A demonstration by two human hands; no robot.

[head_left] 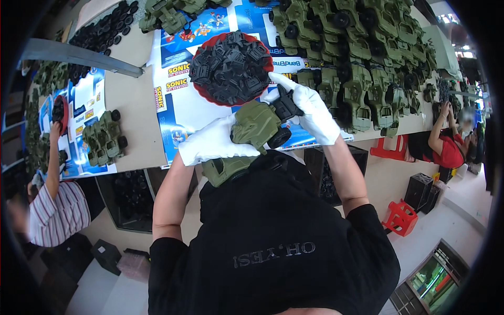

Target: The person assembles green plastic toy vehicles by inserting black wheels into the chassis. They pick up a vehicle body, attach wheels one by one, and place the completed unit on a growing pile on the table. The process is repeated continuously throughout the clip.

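Note:
A green toy car (256, 124) with black wheels is held in front of my chest at the table's near edge. My left hand (211, 140), in a white glove, closes around its left side. My right hand (315, 109), gloved too, grips a black plastic part (286, 106) against the car's right end. Whether that part is fixed there or only touching, I cannot tell. Another green piece (224, 169) shows beneath my left hand; whether it belongs to the same car is unclear. Just beyond my hands, a red bowl (270, 62) holds many black plastic parts (230, 68).
Many green toy cars (362, 94) crowd the table's right side, and black wheels (107, 29) lie at far left. A grey metal bar (84, 55) crosses the left. Co-workers sit on both sides. A red stool (401, 218) stands at right; a dark bin (128, 202) sits under the table.

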